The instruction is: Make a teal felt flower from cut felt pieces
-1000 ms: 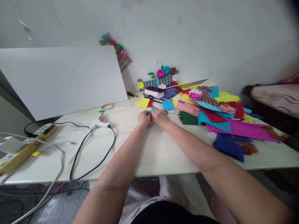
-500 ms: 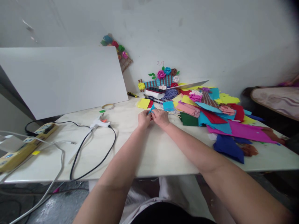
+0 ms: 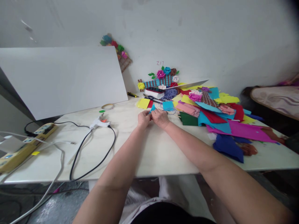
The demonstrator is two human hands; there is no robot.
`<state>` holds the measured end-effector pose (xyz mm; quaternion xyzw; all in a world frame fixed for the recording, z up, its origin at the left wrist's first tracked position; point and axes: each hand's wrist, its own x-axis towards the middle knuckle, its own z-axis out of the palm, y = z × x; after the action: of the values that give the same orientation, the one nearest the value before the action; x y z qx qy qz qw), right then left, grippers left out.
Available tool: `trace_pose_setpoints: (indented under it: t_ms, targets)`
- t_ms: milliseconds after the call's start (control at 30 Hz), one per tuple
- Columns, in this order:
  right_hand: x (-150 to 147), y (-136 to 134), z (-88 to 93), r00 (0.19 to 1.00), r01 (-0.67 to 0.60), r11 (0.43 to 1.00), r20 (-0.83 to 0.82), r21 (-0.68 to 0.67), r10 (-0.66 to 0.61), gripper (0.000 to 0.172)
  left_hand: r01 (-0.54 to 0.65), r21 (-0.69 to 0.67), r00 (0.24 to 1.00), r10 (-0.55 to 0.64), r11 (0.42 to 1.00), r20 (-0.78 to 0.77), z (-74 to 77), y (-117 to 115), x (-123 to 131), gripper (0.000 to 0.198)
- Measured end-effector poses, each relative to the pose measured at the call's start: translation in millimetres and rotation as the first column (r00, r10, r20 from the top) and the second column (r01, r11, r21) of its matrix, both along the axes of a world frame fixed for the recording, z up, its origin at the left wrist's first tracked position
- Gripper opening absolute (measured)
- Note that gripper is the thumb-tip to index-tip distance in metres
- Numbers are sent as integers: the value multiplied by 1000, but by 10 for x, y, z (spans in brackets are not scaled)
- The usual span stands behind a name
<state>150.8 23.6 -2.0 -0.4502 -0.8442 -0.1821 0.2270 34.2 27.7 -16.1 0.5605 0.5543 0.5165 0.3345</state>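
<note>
"On the wall [image 3: 210, 37] behind the counter [image 3: 168, 152], can you read anything?"

"Yes, some red characters [image 3: 160, 63]. They look like Z17, though the first could be a 2. They sit just above the flower-trimmed craft piece [image 3: 161, 81]."

"And where's the blue paper [image 3: 152, 108]?"

"Between the two hands, over the middle of the counter. Its pointed end pokes up past the fingertips."

"So is it gripped?"

"By the left hand [image 3: 144, 119], yes: thumb and fingers are pinched together on its lower part. The right hand [image 3: 160, 117] is curled right beside it with the fingertips mostly hidden, so I can't tell whether those fingers are clamped on it too."

"What's close by?"

"A blue square [image 3: 168, 106] just beyond the right hand, and yellow sheets [image 3: 143, 103] beyond the left. The glue gun [image 3: 99, 123] lies well off to the left."

"Anything different from a second ago?"

"Not a lot. The hands have stayed in nearly the same spot. The blue paper showed as a narrow, slanting sliver then; now its top looks a little broader."
</note>
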Motion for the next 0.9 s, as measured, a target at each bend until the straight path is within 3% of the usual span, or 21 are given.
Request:
trace_pose_setpoints:
  t_ms: [633, 767, 900]
  targets:
    - [-73, -123, 32, 998, -27, 998, -59, -53, 24, 25, -24, 20, 999, 23, 1000, 47, 50, -44, -94, 24]
    - [-40, -116, 51, 991, -78, 993, -117, -89, 67, 29, 26, -59, 974, -12, 998, 224, 67, -74, -111, 21]
    - [25, -58, 64, 930, -96, 984, -365, -150, 35, 32, 192, -115, 885, -122, 975, 449, 110, -145, -145, 21]
